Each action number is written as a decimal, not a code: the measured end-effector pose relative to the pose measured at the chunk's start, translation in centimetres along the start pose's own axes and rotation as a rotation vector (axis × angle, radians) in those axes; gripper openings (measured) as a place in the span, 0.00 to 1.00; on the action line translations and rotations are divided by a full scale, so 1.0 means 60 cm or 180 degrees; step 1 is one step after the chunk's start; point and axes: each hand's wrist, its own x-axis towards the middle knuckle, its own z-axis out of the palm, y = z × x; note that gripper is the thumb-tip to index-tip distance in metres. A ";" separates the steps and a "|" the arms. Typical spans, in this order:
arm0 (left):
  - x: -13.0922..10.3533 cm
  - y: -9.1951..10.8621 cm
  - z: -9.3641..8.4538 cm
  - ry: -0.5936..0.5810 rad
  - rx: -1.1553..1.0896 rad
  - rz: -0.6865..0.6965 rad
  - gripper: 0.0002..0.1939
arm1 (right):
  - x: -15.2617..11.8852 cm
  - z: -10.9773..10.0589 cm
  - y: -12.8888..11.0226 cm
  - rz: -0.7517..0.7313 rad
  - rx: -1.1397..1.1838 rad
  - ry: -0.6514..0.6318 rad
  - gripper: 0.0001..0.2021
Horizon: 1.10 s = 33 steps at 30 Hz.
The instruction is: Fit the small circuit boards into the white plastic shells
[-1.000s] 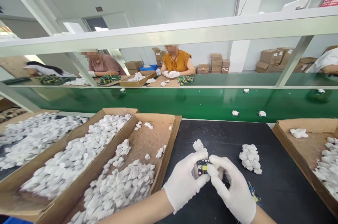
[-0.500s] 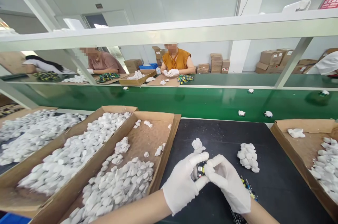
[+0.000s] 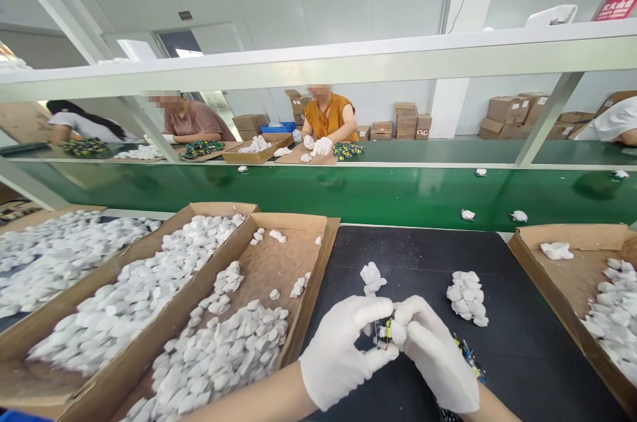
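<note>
My left hand (image 3: 343,349), in a white glove, pinches a small circuit board (image 3: 382,333) with yellow and dark parts between thumb and fingers. Gloved in white too, my right hand (image 3: 435,349) grips a small white piece (image 3: 397,332) against the board's right side. Behind my hands a small clump of white pieces (image 3: 372,278) lies on the black mat (image 3: 408,249). A larger white clump (image 3: 466,297) is to the right. More circuit boards (image 3: 468,357) lie partly hidden beneath my right hand.
Cardboard trays of white pieces stand at left (image 3: 311,302) and right (image 3: 540,282). Beyond the mat runs a green conveyor (image 3: 348,190) carrying small white-topped items (image 3: 468,215). A metal frame (image 3: 298,67) crosses above it. Several people sit opposite.
The board has turned in my left hand, and a white piece now shows at its right side in my right fingers. The conveyor items have shifted right. The person in orange has moved their hands.
</note>
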 end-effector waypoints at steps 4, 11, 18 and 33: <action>0.003 0.000 -0.003 -0.0054 0.0223 0.0256 0.25 | 0.004 0.008 -0.004 0.0357 0.0366 0.0054 0.10; 0.001 -0.007 0.001 -0.0319 0.0165 0.0500 0.25 | 0.005 0.005 -0.005 0.0449 -0.0028 -0.0187 0.17; 0.003 0.002 0.001 -0.0792 0.0357 -0.0161 0.28 | 0.004 0.011 0.001 0.0324 -0.0054 0.0105 0.17; 0.007 0.018 0.007 -0.1052 0.0315 -0.0114 0.15 | -0.002 0.003 0.037 0.0283 -0.0082 0.0049 0.14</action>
